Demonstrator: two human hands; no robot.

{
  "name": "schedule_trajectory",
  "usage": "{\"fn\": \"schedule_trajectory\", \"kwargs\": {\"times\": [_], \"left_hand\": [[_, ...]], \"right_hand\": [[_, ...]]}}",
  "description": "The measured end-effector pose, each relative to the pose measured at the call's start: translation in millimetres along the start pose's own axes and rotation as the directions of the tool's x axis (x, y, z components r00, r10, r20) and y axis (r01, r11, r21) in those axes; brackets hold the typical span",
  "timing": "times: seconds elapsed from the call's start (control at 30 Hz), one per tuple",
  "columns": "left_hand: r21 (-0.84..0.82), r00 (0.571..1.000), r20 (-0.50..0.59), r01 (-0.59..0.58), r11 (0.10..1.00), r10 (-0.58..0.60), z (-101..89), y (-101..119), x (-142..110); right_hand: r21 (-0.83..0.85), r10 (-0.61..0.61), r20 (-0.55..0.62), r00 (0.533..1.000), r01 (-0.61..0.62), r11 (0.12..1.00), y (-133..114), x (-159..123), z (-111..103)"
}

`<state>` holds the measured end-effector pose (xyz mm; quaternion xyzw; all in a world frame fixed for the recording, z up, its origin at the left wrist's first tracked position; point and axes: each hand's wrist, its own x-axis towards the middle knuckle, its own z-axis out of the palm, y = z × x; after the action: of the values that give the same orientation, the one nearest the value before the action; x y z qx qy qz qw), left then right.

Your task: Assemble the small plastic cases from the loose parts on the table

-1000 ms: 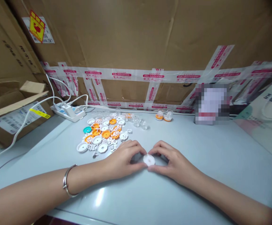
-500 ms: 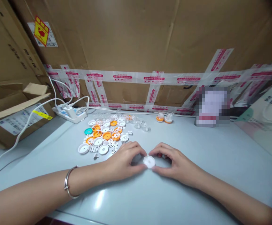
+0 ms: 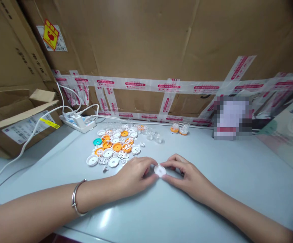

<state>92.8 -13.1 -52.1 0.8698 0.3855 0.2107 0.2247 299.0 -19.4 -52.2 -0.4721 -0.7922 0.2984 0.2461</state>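
Together, left hand (image 3: 138, 173) and right hand (image 3: 188, 175) pinch a white disc (image 3: 159, 171), near a label reading "LM27" (image 3: 58, 43).

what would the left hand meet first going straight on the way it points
The white disc held by the left hand, then probably the right hand just beyond, though exact depth is unclear.

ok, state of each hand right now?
Left hand: fingers and thumb pinching one side of the white disc.
Right hand: fingers and thumb pinching the same disc from the opposite side.
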Motion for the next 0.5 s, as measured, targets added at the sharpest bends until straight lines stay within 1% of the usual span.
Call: {"fn": "schedule_trajectory", "kwargs": {"times": [0.37,0.43,0.5], "left_hand": [[0.040,1.000,0.006,-0.024,0.999,0.024,2.4,1,-1],[0.109,0.999,-0.006,-0.044,0.993,0.045,-6.5,2,0],[0.219,0.999,-0.011,-0.045,0.975,0.048,-25.8,1,3]], "right_hand": [[-0.010,-0.014,0.012,1.000,0.014,1.000,-1,-1,-3],[-0.014,-0.013,0.014,1.000,0.013,1.000,-2,-1,-3],[-0.014,-0.003,0.021,1.000,0.004,1.000,-2,-2,-4]]}}
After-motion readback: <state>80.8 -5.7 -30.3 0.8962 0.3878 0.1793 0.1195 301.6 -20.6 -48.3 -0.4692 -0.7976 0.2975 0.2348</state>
